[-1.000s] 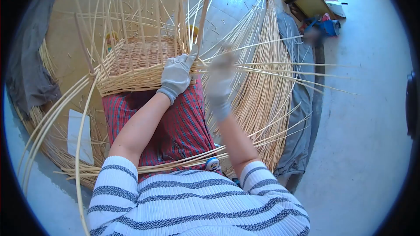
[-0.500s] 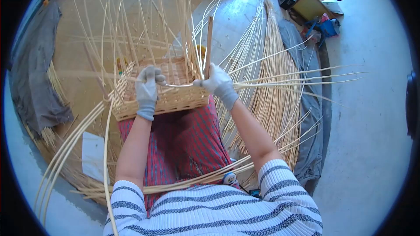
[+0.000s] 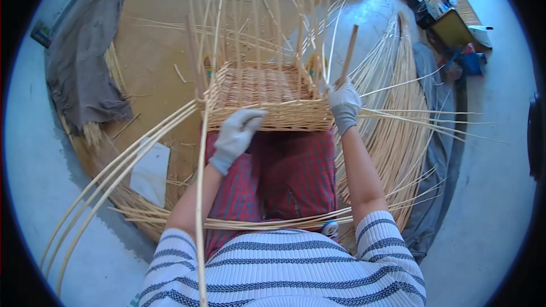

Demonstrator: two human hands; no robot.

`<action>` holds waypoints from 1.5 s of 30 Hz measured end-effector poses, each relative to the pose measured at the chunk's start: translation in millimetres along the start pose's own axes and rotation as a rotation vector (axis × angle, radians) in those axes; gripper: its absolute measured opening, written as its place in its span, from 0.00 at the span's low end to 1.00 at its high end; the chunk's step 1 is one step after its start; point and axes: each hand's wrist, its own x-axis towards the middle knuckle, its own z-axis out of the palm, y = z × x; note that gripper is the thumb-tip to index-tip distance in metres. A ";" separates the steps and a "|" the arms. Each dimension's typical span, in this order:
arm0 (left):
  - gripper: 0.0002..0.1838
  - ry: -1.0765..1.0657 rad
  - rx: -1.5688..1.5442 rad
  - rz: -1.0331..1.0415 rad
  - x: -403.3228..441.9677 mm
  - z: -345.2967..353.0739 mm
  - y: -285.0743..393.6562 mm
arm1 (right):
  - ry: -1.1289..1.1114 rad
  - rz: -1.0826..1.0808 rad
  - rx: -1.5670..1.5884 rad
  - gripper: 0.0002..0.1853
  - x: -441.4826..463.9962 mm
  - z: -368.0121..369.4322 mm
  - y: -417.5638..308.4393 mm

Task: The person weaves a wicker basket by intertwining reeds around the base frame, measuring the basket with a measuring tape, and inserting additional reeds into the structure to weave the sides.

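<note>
A woven basket [image 3: 267, 115] rests on the lap, with thin upright rods rising from its sides and a thick post [image 3: 348, 57] at its right corner. My right hand [image 3: 344, 102], in a pale glove, is closed round the foot of that post. My left hand [image 3: 238, 136], also gloved, is in front of the basket's near wall, its fingers apart and nothing visible in them. Several long rods [image 3: 125, 165] bend out from the left corner, near a second post [image 3: 195, 59]. Other rods stick out to the right of my right hand.
A large bundle of rods [image 3: 392, 125] lies on grey cloth at the right. More dark cloth [image 3: 88, 57] covers rods at the left. A white board [image 3: 151, 173] is at the lower left. Boxes and tools [image 3: 455, 25] stand at the upper right.
My left hand has come down from the basket's rim and let go of the rod it held. My right hand has moved to the right-hand post. The basket now appears further right.
</note>
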 end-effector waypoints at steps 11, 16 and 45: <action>0.37 0.055 0.987 -0.098 -37.0 -110.9 -34.6 | -0.587 -0.373 0.918 0.27 -134.5 46.8 -254.4; 0.23 0.298 0.040 -0.353 -27.7 -97.4 -42.1 | -0.029 0.106 0.475 0.36 -84.7 209.6 -314.5; 0.21 0.065 0.760 -0.144 -34.0 -115.9 -34.6 | -0.458 -0.144 1.665 0.23 -159.6 85.2 -110.3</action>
